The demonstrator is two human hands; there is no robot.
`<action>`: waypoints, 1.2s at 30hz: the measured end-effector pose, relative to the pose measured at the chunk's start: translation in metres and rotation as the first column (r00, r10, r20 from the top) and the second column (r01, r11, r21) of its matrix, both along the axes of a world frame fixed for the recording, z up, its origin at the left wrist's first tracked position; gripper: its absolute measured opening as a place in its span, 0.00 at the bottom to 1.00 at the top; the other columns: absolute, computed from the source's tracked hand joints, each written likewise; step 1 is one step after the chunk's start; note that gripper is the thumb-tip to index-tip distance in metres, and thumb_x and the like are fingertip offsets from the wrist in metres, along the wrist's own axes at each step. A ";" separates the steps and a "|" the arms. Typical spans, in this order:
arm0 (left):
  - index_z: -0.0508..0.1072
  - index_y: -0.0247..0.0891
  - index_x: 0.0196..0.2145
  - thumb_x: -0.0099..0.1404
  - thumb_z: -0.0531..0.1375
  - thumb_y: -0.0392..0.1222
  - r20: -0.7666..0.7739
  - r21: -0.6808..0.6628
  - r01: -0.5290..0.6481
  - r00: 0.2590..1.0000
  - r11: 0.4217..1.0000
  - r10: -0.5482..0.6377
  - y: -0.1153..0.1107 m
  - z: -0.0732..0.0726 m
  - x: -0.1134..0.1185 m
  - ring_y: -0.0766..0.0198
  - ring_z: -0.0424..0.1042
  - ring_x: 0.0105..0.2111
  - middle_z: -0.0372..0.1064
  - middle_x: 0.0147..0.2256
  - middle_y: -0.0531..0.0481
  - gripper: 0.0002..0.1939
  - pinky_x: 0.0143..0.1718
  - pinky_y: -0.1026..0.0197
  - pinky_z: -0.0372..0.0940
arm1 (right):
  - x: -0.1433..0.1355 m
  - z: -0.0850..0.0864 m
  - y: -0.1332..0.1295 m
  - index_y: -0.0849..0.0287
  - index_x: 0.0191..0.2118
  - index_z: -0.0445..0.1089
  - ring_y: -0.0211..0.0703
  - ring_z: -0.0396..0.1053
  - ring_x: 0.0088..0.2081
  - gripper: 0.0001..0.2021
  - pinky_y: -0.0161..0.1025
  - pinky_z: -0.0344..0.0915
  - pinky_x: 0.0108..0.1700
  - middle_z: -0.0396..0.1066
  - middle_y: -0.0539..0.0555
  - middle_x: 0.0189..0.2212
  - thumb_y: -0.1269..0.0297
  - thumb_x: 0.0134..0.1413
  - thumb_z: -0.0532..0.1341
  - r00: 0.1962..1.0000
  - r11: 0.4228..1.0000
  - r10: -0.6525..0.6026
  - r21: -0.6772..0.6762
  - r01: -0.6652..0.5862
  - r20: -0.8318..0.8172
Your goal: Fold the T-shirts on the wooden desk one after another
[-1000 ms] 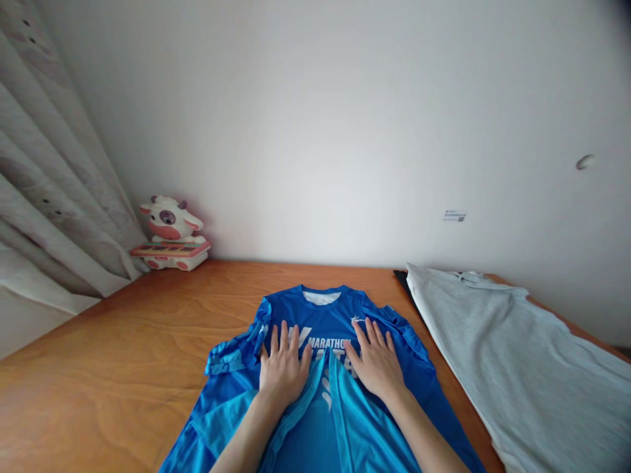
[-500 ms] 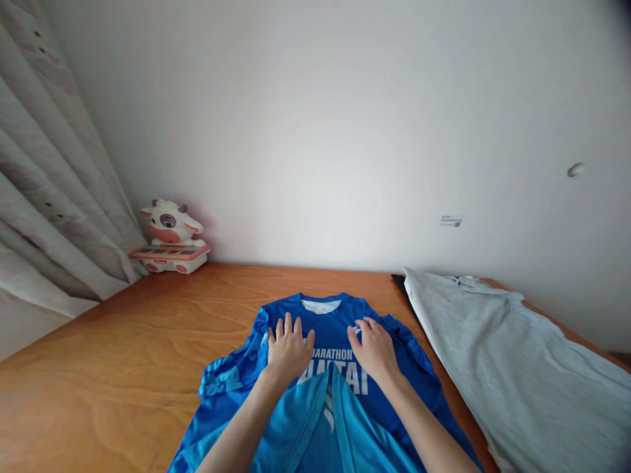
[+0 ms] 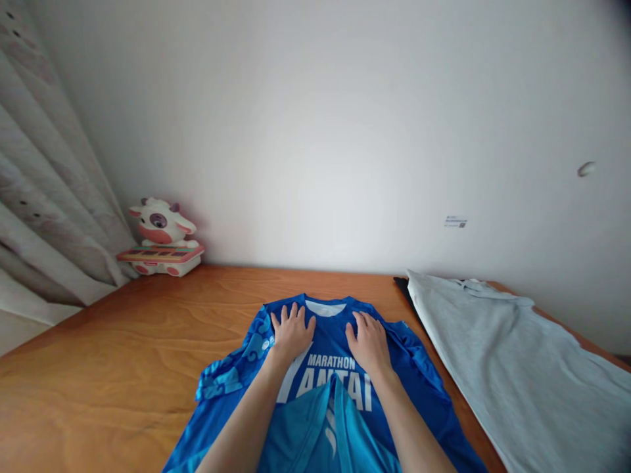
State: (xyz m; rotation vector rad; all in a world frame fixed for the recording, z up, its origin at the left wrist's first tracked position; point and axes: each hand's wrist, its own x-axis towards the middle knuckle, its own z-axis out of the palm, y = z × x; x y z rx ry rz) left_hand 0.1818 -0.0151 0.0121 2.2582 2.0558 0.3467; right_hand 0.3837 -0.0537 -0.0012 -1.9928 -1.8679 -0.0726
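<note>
While both hands rest palm-down on the blue shirt (image 3: 331,338), it lies print side up beneath and around them on the wooden surface (image 3: 98,368). Left hand (image 3: 293,334): fingers spread, thumb angled in toward the neckline (image 3: 325,309). Right hand (image 3: 369,341): thumb held out, fingers closer together and slightly bent; can't tell how hard either palm presses. Neckline sits between the hands, slightly beyond them. White MARATHON YANTAI print (image 3: 331,361) is between the forearms, just nearer than the hands; left forearm partly covers its Y. Light-blue cloth (image 3: 300,427) peaks below the print, between the forearms; can't tell if it's part of the shirt. One sleeve (image 3: 221,381) is rumpled left of the left hand, the other sleeve (image 3: 419,351) bunched right of the right hand. Grey garment (image 3: 513,368) lies further right of the right hand, black fabric (image 3: 404,289) peeking out at its far corner. Cow toy (image 3: 160,236) with a keyboard: beyond and left of the left hand, well apart, beside the curtain (image 3: 54,190).
</note>
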 end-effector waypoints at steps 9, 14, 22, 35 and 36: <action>0.63 0.37 0.66 0.74 0.46 0.47 0.034 0.062 0.127 0.991 0.990 -0.130 0.009 -0.002 -0.013 0.50 0.54 0.68 0.59 0.67 0.44 0.27 0.69 0.41 0.46 | -0.005 0.009 0.011 0.61 0.51 0.74 0.56 0.70 0.54 0.20 0.55 0.56 0.60 0.74 0.65 0.52 0.61 0.68 0.48 0.998 0.998 -0.064 -0.005 0.064 0.010; 0.66 0.37 0.63 0.74 0.47 0.46 0.011 0.078 0.171 0.985 0.982 -0.173 0.014 -0.004 -0.025 0.52 0.57 0.67 0.61 0.66 0.42 0.25 0.68 0.45 0.49 | -0.005 0.012 0.023 0.60 0.49 0.74 0.55 0.69 0.53 0.16 0.54 0.54 0.61 0.73 0.63 0.50 0.66 0.66 0.50 0.997 0.996 -0.075 0.037 0.076 -0.007; 0.73 0.32 0.54 0.71 0.50 0.44 0.024 0.123 -0.015 1.000 0.992 0.012 0.021 0.007 0.003 0.44 0.68 0.57 0.71 0.55 0.34 0.21 0.59 0.41 0.59 | 0.001 -0.001 0.029 0.66 0.63 0.65 0.53 0.59 0.65 0.24 0.47 0.50 0.66 0.64 0.64 0.64 0.66 0.65 0.49 0.994 0.994 0.109 -0.004 -0.109 0.025; 0.69 0.41 0.60 0.72 0.49 0.50 -0.032 0.100 0.222 0.975 0.970 -0.219 0.022 0.001 0.019 0.46 0.56 0.65 0.61 0.65 0.40 0.23 0.66 0.34 0.48 | -0.006 0.009 0.039 0.63 0.56 0.71 0.57 0.67 0.53 0.23 0.49 0.58 0.57 0.72 0.65 0.51 0.52 0.66 0.52 0.998 1.000 -0.020 -0.003 0.020 0.064; 0.68 0.41 0.61 0.72 0.50 0.50 -0.044 0.073 0.226 0.974 0.971 -0.223 0.022 0.001 0.021 0.44 0.55 0.66 0.59 0.66 0.40 0.24 0.65 0.30 0.46 | -0.007 0.010 0.040 0.62 0.55 0.72 0.57 0.67 0.53 0.23 0.49 0.57 0.58 0.72 0.66 0.50 0.52 0.66 0.53 0.998 1.000 -0.024 -0.003 0.024 0.065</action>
